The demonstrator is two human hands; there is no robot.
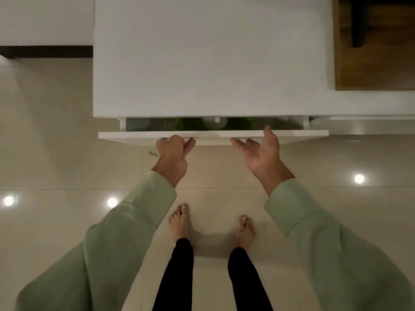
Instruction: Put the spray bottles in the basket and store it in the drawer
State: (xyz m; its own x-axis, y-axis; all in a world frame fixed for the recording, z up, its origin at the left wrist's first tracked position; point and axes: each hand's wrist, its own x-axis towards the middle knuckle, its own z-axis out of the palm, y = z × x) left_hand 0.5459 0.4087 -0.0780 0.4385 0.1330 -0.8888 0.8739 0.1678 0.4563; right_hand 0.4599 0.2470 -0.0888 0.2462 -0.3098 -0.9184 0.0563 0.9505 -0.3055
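Drawer front, flat white panel (213, 134), barely ajar; green bottles (183, 124) glimpsed inside (12 o'clock). Left hand (173, 157) clenched under its edge; right hand (260, 151) released, fingers spread.

No legible text, label, brand, number or sign found. Faint row of small pale marks seen on grey surface inside drawer (213, 134) gap, left of green bottles (183, 124); marks too small and blurred to be read.
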